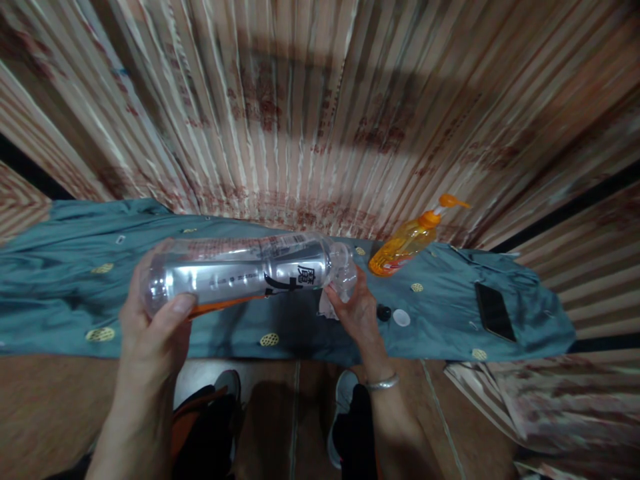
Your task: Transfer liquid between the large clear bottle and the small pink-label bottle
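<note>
Here's the clear plastic bottle with the silver label [240, 273], up in the air over the cloth-covered bench [220, 343], lying sideways between two hands! The left hand [153, 337] wraps the base end, thumb pressed along the near side; the right hand [357, 310] curls its fingers around the clear neck end, though what each fingertip bears on is too blurred to call.

How will it handle? Light, I'd say, with one doubt: that orange strip along the lower edge could be print or contents, can't tell. The thin wall looks springy, good for holding its shape but likely to buckle under a hard left-hand squeeze. Smooth and glossy, so it may twist in a damp palm; shattering seems unlikely. Best hold, in my book: the broad base for the left hand, the narrow neck for the right, no pressure mid-label.

Beyond the right hand and off to its right stands the orange pump bottle [403, 247]. Just right of that hand sit a small black cap [383, 313] and a white disc [401, 317]; farther right, a black smartphone [495, 311]!
</note>
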`<state>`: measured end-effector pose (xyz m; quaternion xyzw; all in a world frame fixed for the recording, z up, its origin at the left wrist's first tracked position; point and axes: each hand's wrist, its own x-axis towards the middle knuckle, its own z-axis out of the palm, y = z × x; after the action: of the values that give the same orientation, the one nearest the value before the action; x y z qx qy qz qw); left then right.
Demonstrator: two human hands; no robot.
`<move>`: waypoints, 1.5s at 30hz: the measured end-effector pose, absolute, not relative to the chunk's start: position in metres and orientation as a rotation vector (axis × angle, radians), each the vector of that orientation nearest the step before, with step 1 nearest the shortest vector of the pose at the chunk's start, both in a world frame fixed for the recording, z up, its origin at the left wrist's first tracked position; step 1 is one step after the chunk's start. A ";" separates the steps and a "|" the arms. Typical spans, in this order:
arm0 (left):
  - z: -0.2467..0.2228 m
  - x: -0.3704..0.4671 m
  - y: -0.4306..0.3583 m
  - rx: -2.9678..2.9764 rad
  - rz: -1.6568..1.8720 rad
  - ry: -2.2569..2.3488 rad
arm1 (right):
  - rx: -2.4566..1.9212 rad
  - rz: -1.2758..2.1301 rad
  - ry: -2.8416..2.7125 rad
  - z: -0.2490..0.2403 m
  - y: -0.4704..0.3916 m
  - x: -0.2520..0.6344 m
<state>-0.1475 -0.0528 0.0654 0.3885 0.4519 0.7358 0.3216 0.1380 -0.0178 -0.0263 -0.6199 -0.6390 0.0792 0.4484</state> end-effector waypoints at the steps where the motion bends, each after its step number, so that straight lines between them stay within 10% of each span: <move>1: 0.066 -0.147 -0.053 1.018 1.937 1.187 | -1.535 0.189 -1.585 -0.027 -0.018 0.138; 45: 0.078 -0.136 -0.053 0.881 2.009 1.154 | -1.545 0.219 -1.569 -0.026 -0.017 0.137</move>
<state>-0.1356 -0.0528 0.0780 0.3360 0.4404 0.7663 0.3255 0.1375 -0.0173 -0.0257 -0.6242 -0.6341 0.0885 0.4478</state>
